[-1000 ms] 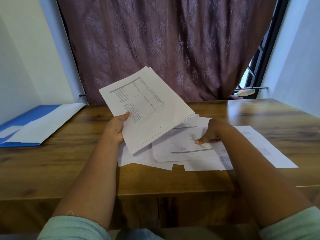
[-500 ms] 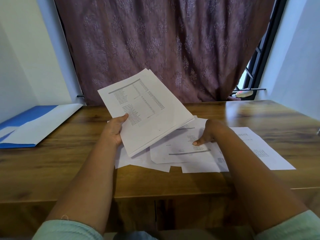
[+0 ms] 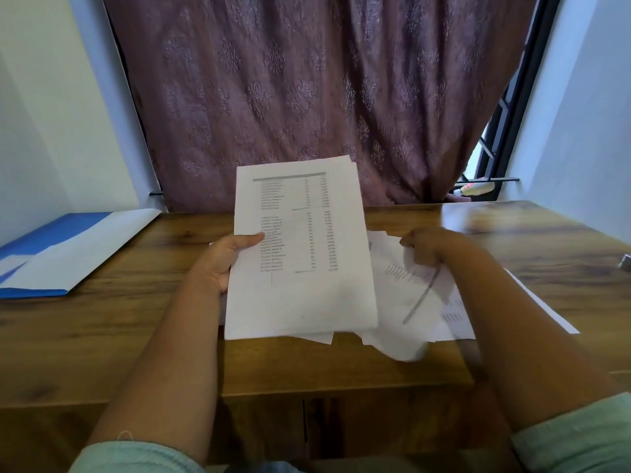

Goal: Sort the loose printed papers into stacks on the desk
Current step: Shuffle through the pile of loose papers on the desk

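Two hands are busy over the desk [image 3: 102, 336]. The left hand [image 3: 222, 264] holds a bundle of printed sheets [image 3: 300, 247] upright above the middle of the desk, thumb pressed on the front of the top page, fingers behind. The right hand [image 3: 430, 249] is curled and pinching the far edge of a loose sheet [image 3: 406, 302], which is lifted and blurred, so I can't be sure whether it holds one page or two. More loose papers [image 3: 457, 319] lie fanned on the desk beneath and to the right, overlapping each other. A blue folder [image 3: 51, 254] sits well apart on the far left.

From where I stand, the risk is the pinch dragging a neighbouring page along, since the sheets overlap, or creasing the lifted one at its edge. The bundle is held only at one side and could splay or slip if the thumb eases. Sheets near the desk's front edge might slide off if nudged.
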Demonstrator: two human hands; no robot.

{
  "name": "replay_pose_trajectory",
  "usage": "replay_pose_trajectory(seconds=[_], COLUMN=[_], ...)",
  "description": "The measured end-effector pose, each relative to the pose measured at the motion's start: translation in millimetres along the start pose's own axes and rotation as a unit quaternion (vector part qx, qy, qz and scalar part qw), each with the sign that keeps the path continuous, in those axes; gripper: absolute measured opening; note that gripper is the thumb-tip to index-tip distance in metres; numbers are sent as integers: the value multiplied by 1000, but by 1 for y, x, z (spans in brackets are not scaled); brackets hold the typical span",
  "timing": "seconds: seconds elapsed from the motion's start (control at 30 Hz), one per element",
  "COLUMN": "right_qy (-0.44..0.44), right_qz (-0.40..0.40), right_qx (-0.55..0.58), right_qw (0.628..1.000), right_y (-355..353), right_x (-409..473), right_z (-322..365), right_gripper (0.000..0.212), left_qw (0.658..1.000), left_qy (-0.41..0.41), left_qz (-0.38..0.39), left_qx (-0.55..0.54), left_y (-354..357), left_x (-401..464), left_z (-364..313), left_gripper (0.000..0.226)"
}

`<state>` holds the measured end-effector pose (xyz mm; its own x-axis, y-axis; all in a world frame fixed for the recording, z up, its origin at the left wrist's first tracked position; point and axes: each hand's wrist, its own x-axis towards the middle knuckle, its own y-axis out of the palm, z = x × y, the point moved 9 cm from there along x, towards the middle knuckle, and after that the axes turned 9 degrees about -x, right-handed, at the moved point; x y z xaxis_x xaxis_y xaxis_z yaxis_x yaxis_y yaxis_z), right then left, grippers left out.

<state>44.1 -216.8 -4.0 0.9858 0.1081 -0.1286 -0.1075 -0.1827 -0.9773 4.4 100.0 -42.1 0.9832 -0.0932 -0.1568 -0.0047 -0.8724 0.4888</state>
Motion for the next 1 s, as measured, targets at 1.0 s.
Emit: replay_pose_trajectory(seconds=[1.0], right_qy=[78], right_qz=[-30], right_qx=[697], right_qw=[712], right_y=[64], right_x=[-71], right_z=[-28], right_gripper=[80], left_qw=[992], left_qy=[94], left_qz=[64], left_qx=[61], left_y=[115], left_x=[8], left_z=[15], left_gripper=[35])
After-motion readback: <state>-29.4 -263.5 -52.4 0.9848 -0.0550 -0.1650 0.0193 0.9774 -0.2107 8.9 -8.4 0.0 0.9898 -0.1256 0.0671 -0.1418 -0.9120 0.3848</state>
